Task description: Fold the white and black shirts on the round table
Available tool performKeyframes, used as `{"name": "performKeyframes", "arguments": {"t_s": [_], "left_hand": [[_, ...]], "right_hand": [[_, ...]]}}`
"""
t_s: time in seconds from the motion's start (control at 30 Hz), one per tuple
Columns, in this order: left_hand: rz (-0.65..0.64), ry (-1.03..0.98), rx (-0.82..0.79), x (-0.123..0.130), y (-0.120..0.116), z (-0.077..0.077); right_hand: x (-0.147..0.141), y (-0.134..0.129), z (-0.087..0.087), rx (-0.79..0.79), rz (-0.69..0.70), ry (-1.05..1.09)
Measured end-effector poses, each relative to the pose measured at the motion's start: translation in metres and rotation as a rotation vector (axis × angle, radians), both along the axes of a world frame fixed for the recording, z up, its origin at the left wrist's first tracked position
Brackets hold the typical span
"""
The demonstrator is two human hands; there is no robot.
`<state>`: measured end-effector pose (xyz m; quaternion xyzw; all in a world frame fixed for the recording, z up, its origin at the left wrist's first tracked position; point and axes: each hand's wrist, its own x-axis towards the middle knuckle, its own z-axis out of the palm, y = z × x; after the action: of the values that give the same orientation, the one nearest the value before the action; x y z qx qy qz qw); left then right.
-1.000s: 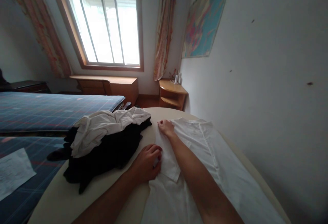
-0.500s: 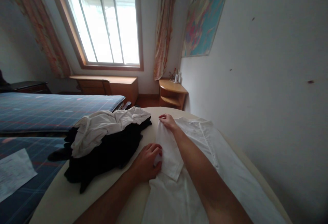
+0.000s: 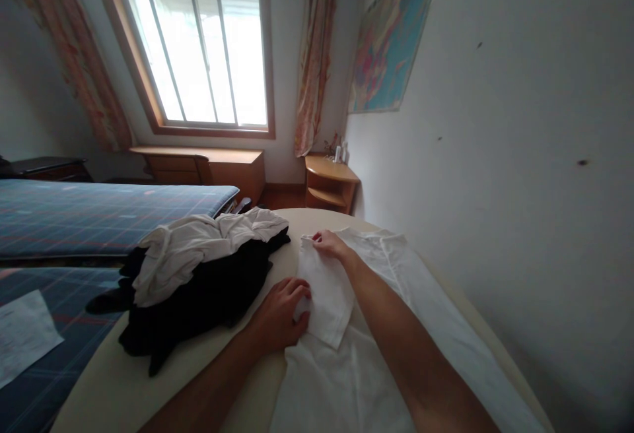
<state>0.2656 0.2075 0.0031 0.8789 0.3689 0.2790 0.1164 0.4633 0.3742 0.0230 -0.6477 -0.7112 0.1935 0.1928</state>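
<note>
White shirt (image 3: 321, 383): sleeve (image 3: 329, 304) turned in. My right hand (image 3: 331, 245): pinching sleeve's far edge. Left hand (image 3: 281, 314): fingers curled, grip unclear.

The left hand (image 3: 283, 307) and right hand (image 3: 329, 243) are both bare, with slender, uncovered fingers (image 3: 300, 286). The left forearm (image 3: 212, 377) and right forearm (image 3: 403, 337) are bare too, smooth in outline, narrow at the wrists and broader toward the lower picture edge, where clothing further up is out of view

White shirt (image 3: 386, 268), black clothing (image 3: 198, 294), blue plaid mattress (image 3: 109, 215).
</note>
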Motion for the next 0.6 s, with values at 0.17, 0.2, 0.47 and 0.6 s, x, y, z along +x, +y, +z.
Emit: {"name": "performKeyframes", "arguments": {"t_s": [0.17, 0.2, 0.47, 0.6], "left_hand": [[0.018, -0.008, 0.010, 0.001, 0.001, -0.003], [0.017, -0.013, 0.015, 0.001, 0.001, -0.003], [0.031, -0.014, 0.030, 0.000, 0.002, -0.005], [0.069, -0.045, 0.038, 0.001, 0.003, -0.007]], "right_hand": [[0.013, -0.013, 0.003, 0.034, 0.032, -0.083], [0.017, -0.016, 0.003, 0.021, 0.043, -0.101], [0.054, -0.039, 0.013, -0.029, 0.077, -0.232], [0.063, -0.058, 0.006, 0.014, 0.036, -0.294]]}}
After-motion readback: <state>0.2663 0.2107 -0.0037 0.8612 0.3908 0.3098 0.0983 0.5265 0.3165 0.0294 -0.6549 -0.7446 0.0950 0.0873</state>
